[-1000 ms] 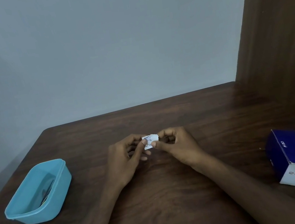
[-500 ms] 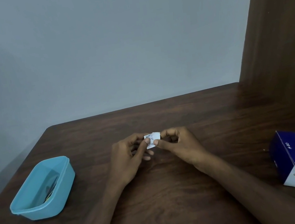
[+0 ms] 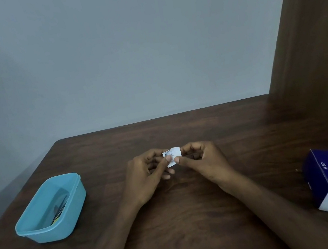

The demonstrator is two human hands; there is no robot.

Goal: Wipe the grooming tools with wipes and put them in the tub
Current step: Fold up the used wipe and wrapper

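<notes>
Left hand (image 3: 145,174) and right hand (image 3: 203,160) both pinching wipe packet (image 3: 172,156) above table (image 3: 197,217), grip clenching opposite edges, apparently for tearing open.

- Left hand (image 3: 146,177): bare, no glove, no ring or band visible.
- Right hand (image 3: 206,162): bare, no glove, no ring or band visible.
- Fingers (image 3: 177,159): nails short and unpainted where they show; finer detail lost in dim light.
- Wrists: no watch, strap or bracelet on either.
- Forearms: both uncovered to the bottom edge of the head view; no sleeve or cuff in sight.
</notes>
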